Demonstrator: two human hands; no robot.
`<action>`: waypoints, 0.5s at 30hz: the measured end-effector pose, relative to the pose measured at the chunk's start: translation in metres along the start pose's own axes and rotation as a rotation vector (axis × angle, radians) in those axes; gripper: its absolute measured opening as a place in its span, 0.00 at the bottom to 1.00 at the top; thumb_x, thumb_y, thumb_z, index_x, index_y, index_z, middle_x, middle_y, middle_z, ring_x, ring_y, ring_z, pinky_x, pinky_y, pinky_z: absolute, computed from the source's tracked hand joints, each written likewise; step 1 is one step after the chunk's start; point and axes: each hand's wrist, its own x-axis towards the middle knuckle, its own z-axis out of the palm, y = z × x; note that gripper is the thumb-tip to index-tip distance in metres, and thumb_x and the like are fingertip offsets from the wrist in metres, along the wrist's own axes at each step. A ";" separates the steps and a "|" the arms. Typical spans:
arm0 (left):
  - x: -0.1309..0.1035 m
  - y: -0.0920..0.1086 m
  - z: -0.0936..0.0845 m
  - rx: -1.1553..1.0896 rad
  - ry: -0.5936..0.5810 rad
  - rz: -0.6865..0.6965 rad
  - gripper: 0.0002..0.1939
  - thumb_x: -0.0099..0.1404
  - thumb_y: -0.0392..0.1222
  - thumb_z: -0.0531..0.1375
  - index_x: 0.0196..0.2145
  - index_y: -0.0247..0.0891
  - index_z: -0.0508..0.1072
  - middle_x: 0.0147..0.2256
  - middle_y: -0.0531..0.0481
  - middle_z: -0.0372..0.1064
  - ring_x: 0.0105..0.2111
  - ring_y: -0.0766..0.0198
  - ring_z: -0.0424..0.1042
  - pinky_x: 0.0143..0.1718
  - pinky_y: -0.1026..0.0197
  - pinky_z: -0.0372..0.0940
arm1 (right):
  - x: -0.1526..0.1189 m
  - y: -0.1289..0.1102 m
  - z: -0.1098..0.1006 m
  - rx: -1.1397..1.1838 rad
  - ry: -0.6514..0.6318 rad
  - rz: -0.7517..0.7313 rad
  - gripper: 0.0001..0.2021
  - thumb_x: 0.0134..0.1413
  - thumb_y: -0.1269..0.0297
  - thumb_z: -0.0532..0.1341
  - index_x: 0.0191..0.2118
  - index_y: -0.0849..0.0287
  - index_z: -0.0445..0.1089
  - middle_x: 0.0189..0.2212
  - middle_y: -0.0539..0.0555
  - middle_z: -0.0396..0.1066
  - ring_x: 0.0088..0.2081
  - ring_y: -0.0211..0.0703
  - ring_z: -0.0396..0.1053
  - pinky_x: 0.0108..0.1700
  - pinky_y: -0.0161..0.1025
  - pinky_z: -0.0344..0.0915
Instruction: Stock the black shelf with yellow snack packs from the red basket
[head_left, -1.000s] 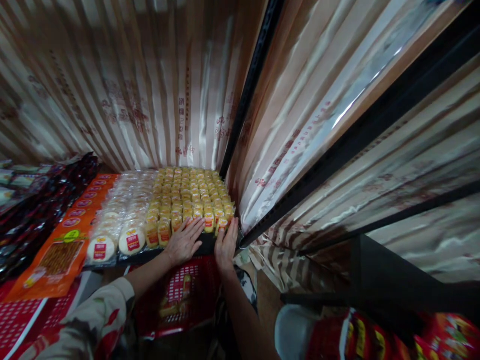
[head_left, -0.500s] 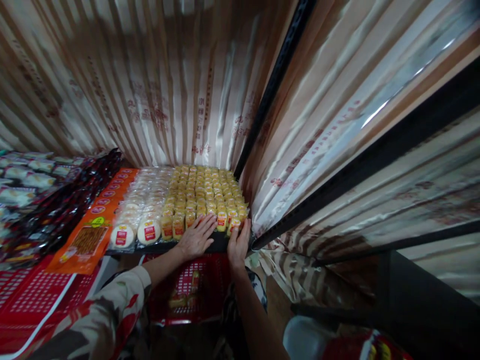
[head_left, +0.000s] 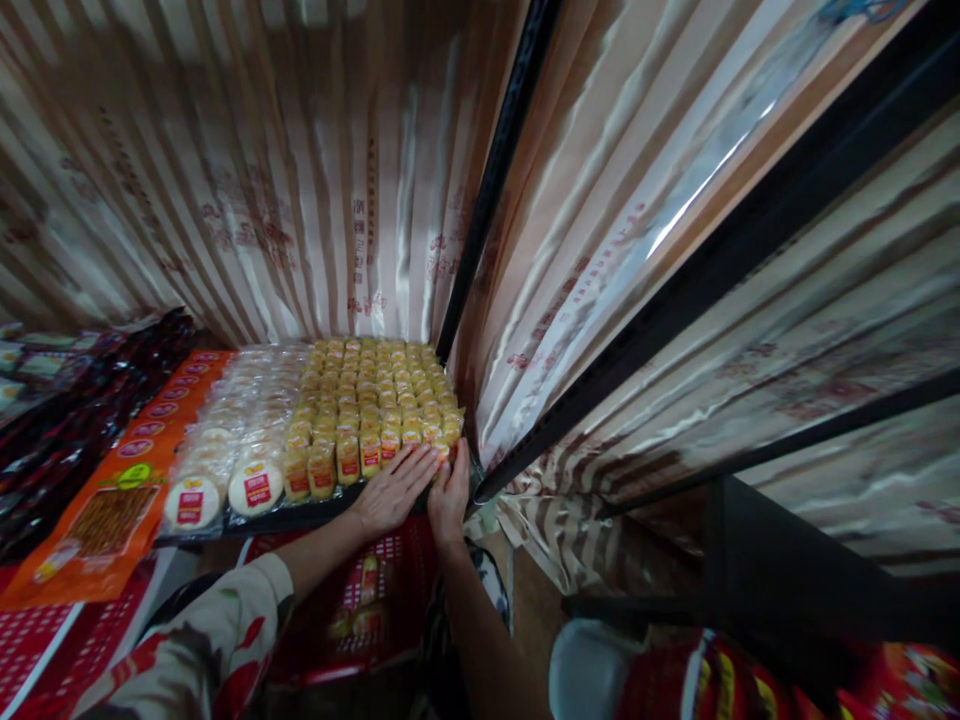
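Observation:
Rows of small yellow wrapped cakes [head_left: 367, 400] with red labels fill the right end of a shelf. Against their front right rows lies my left hand [head_left: 396, 490], fingers stretched out and nearly together, palm toward the packs. My right hand [head_left: 451, 495] is at the right front corner, fingers extended upward along the side of the last packs. Both hands touch the cakes, and neither is wrapped around one. To the left stand two rows of round white wrapped cakes [head_left: 256, 486] with red labels.
An orange snack bag [head_left: 112, 510] and dark shiny packets [head_left: 90, 420] lie farther left. Below the shelf, a red basket [head_left: 300, 630] holds a few yellow packs. Black metal posts [head_left: 495, 180] and pleated curtains [head_left: 300, 180] enclose the back and right. Red packages [head_left: 675, 680] sit at lower right.
The view has shifted, so the shelf appears farther left. My left hand has slid right along the front of the yellow cakes, closer to my right hand at the corner.

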 end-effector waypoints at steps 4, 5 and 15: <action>0.010 -0.001 -0.003 -0.021 0.006 -0.028 0.27 0.65 0.35 0.46 0.62 0.31 0.50 0.63 0.45 0.44 0.64 0.58 0.36 0.63 0.51 0.41 | 0.000 -0.001 0.000 0.023 0.025 0.038 0.26 0.60 0.58 0.44 0.59 0.70 0.53 0.57 0.67 0.56 0.60 0.48 0.52 0.59 0.51 0.52; 0.013 -0.001 -0.003 -0.020 0.007 -0.031 0.27 0.66 0.35 0.46 0.62 0.31 0.50 0.63 0.46 0.44 0.64 0.59 0.35 0.63 0.52 0.40 | 0.000 -0.001 -0.001 0.037 0.024 0.051 0.26 0.60 0.58 0.44 0.60 0.69 0.53 0.58 0.67 0.56 0.60 0.48 0.53 0.59 0.51 0.52; 0.025 0.004 0.006 -0.057 0.031 -0.133 0.27 0.63 0.36 0.48 0.60 0.34 0.55 0.62 0.45 0.48 0.64 0.58 0.39 0.63 0.49 0.39 | 0.006 -0.007 -0.002 0.108 -0.010 0.186 0.27 0.60 0.57 0.43 0.60 0.68 0.52 0.59 0.65 0.55 0.61 0.47 0.51 0.60 0.49 0.49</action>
